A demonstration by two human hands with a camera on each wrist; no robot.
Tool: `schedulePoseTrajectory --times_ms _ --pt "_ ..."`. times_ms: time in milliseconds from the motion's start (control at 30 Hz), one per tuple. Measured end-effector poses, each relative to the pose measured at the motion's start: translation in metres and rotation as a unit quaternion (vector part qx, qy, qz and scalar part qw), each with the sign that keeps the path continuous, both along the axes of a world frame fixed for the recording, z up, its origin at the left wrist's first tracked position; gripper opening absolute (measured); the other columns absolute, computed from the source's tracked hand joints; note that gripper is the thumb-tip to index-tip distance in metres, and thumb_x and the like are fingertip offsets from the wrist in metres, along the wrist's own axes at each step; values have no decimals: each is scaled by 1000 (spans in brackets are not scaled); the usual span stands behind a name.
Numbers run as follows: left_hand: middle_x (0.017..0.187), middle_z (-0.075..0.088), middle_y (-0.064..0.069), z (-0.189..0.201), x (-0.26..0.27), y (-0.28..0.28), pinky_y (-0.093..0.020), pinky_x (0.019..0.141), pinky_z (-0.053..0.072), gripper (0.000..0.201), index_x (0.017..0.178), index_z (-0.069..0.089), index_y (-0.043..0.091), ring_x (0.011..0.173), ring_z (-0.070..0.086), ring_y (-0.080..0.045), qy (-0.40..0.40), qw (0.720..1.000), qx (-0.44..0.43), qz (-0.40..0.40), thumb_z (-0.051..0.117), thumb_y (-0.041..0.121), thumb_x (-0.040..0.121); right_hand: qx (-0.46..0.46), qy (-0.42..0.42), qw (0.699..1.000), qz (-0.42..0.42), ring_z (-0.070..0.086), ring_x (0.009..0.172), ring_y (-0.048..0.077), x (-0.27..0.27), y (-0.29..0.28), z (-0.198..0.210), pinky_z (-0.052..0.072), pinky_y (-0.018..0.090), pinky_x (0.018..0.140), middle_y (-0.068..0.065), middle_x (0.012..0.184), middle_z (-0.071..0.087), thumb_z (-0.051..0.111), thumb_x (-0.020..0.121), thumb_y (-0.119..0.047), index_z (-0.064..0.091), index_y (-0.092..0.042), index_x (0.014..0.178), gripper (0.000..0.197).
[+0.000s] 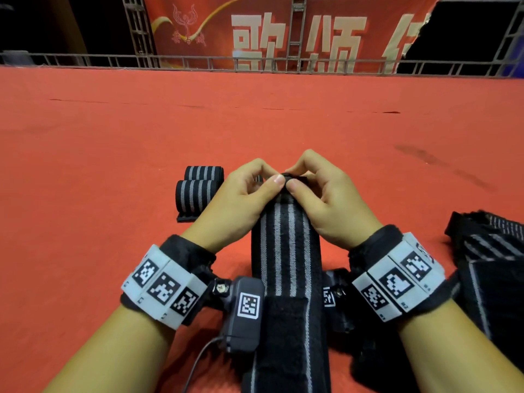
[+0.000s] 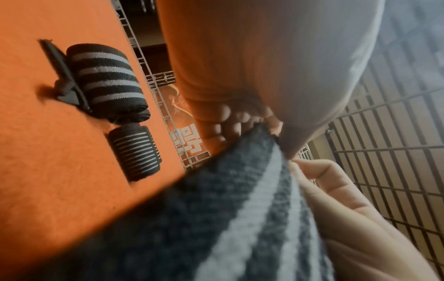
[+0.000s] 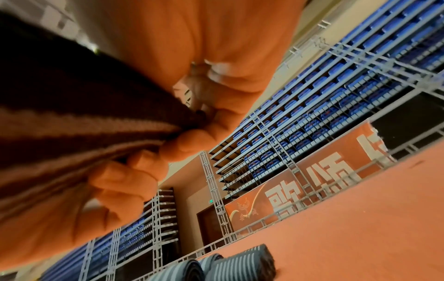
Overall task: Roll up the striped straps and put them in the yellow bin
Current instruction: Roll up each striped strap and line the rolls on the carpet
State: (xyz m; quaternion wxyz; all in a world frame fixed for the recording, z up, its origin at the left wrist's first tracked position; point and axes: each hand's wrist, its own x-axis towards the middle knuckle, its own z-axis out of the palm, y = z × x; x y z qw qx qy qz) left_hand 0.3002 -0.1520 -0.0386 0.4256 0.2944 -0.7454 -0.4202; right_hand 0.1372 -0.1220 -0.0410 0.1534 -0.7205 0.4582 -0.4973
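Observation:
A black strap with grey stripes runs from the bottom of the head view up to my hands. My left hand and right hand both pinch its far end, thumbs on top, fingers curled behind. The same strap fills the lower left wrist view, and it shows pinched between fingertips in the right wrist view. Two rolled striped straps lie on the red floor just left of my left hand, one behind the other. No yellow bin is in view.
A heap of loose striped straps lies at the right. Red carpet stretches ahead to a metal railing and a red banner. The rolled straps appear in the left wrist view.

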Motion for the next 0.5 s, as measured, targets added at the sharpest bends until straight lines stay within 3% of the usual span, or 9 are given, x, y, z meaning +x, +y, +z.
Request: schedulePoseTrajectory --times_ms 67,133,200,300,433,500 --pt "83 67 -13 -1 1 -2 -35 70 49 20 95 55 7 76 60 -19 16 1000 17 -19 57 27 94 -6 24 1000 1 57 66 22 0 2 0 48 42 63 5 73 64 53 91 -20 49 -17 91 5" --pt "92 70 -22 -3 3 -3 -42 74 52 19 99 55 9 78 64 -26 17 1000 4 -22 56 26 92 2 22 1000 6 57 66 24 -1 2 1 48 42 63 7 75 63 55 89 -22 48 -19 91 7" --pt "93 70 -18 -4 3 -4 -49 79 54 12 99 56 16 82 68 -31 -14 999 -48 -7 56 27 93 39 -18 999 10 56 62 23 -2 1 2 47 37 58 7 74 63 59 90 -29 49 -19 89 15" --pt "89 69 -2 -6 2 -4 -51 80 53 6 98 55 24 83 65 -23 -60 991 -120 21 55 28 94 132 -72 988 39 49 51 12 -5 -1 1 40 29 45 1 64 55 54 97 -29 51 -14 90 17" --pt "87 71 -7 -8 -1 -2 -51 77 54 13 102 58 24 83 67 -27 -55 995 -85 14 57 34 93 120 -102 985 70 50 66 22 -8 -4 0 40 36 60 34 76 55 54 90 -27 50 -9 87 19" --pt "87 70 -7 -7 -1 -3 -43 75 52 22 100 61 19 80 65 -19 -52 998 -43 15 55 40 94 94 -98 988 70 50 68 22 -7 -3 0 41 38 63 37 82 55 55 88 -23 50 -8 89 16"
